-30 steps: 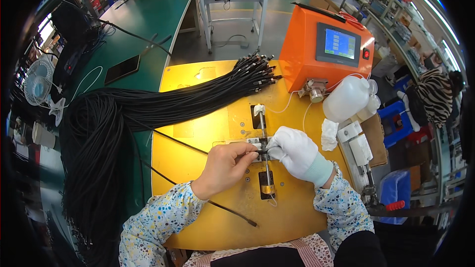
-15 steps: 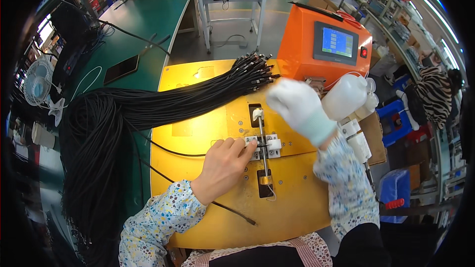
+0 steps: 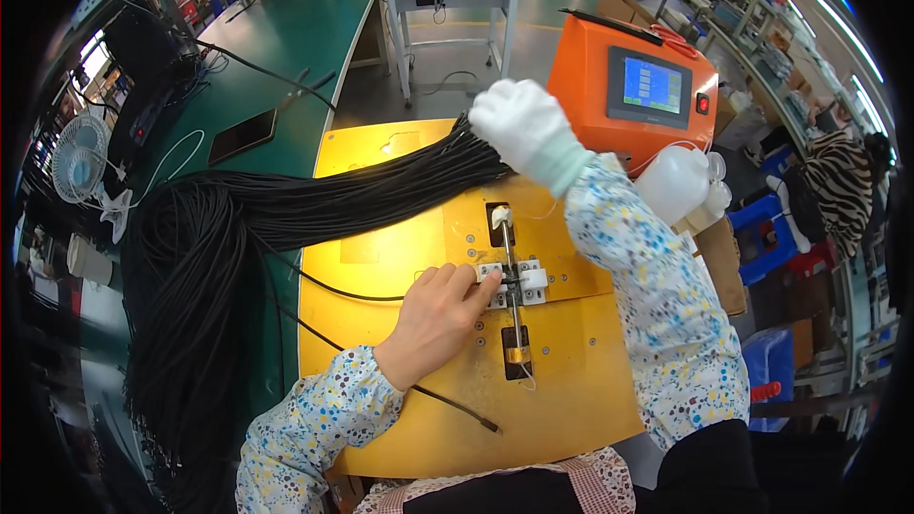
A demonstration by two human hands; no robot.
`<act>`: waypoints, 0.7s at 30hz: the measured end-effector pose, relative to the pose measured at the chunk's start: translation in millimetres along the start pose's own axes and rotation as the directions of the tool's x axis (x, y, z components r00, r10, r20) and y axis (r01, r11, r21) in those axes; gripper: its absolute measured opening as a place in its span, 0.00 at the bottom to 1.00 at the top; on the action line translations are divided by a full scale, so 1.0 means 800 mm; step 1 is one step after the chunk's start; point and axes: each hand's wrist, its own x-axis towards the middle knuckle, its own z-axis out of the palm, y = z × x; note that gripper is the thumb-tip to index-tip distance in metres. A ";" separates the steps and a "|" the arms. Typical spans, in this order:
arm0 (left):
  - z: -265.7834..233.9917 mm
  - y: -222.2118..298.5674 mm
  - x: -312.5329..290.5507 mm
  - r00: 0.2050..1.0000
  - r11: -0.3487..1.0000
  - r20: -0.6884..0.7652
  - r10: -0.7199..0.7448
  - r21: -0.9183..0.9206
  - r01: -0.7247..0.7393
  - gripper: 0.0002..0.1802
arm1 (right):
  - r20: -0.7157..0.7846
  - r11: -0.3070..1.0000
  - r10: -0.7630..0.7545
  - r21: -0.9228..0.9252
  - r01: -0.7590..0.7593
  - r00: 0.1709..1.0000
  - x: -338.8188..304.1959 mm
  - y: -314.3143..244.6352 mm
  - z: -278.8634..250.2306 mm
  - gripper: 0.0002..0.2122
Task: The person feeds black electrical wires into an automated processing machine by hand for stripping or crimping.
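Note:
My bare left hand (image 3: 433,319) is closed at the middle of the yellow work plate (image 3: 562,400). Its thumb and forefinger pinch the end of a black cable (image 3: 357,296) against a small white clamp block (image 3: 533,280); the tip is partly hidden. A thin metal rod (image 3: 509,246) crosses the block. My right hand (image 3: 519,124), in a white glove, is a closed fist at the far side, over the tips of a thick black cable bundle (image 3: 371,200). What it holds, if anything, is hidden. A second black cable (image 3: 457,403) lies on the plate's near part.
Right of the plate stands an orange machine (image 3: 581,57) with a screen (image 3: 651,86), a white bottle (image 3: 671,186) beside it. A phone (image 3: 243,134) and a fan (image 3: 79,167) are on the green table (image 3: 286,29) at left. Another person in striped clothing (image 3: 838,181) is at far right.
My right hand has moved left and away from me, from beside the orange machine to the bundle's tips, which it now covers. My left hand stays at the clamp block.

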 end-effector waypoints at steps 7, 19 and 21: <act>-0.007 -0.008 0.005 0.998 0.994 -0.001 -0.063 -0.091 0.063 0.23 | -0.060 0.990 0.130 0.058 -0.127 0.990 -0.061 -0.052 -0.118 0.10; -0.029 -0.015 0.011 0.960 0.966 0.177 -0.217 -0.105 0.238 0.12 | 0.074 0.842 0.448 0.301 -0.448 0.891 -0.120 -0.087 -0.117 0.10; -0.076 -0.008 0.016 0.946 0.971 0.313 -0.084 -0.186 0.147 0.14 | 0.184 0.753 0.460 0.437 -0.491 0.869 -0.129 -0.097 -0.122 0.09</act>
